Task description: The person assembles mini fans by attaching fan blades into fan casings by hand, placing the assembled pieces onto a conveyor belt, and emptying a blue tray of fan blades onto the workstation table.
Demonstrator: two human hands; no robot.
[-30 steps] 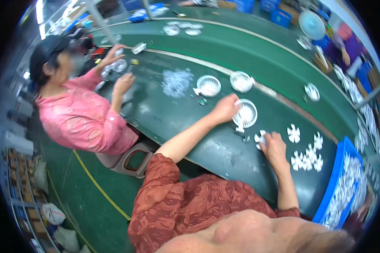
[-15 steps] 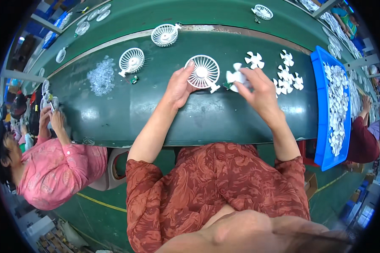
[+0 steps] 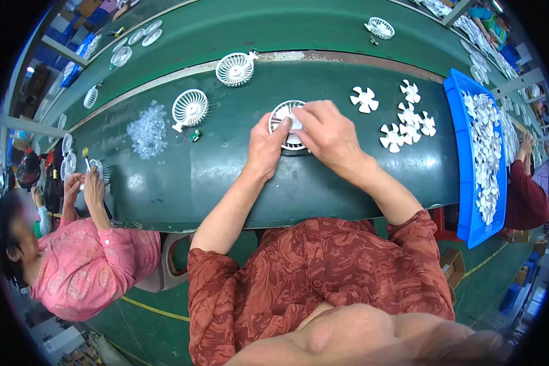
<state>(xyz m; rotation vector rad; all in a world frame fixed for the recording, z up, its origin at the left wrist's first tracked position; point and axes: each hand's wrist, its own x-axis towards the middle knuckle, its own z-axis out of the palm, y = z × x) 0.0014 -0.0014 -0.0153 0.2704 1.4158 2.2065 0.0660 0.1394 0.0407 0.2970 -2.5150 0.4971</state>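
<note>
In front of me, a round white fan housing [image 3: 293, 141] is gripped at its left side by my left hand [image 3: 266, 145], thumb over the rim. My right hand [image 3: 330, 131] is on top of it, fingers closed on a white fan blade [image 3: 294, 121] inside the ring. Those fingers partly cover the blade and the housing. To the right on the green table lie loose white fan blades: one alone [image 3: 364, 99] and a cluster [image 3: 409, 116] of several. On the left sits another fan housing [image 3: 190, 108] with a small green circuit board [image 3: 194, 135] beside it.
A heap of small clear parts [image 3: 147, 129] lies left. Another fan housing [image 3: 235, 69] rests by the table's far ledge. A blue tray [image 3: 463, 177] full of white blades stands at the right edge. A co-worker in pink [image 3: 97, 262] works at the left.
My right hand has moved left with the fan blade, from beside the housing to over it. The blade is now inside the ring. The left hand still holds the housing.
</note>
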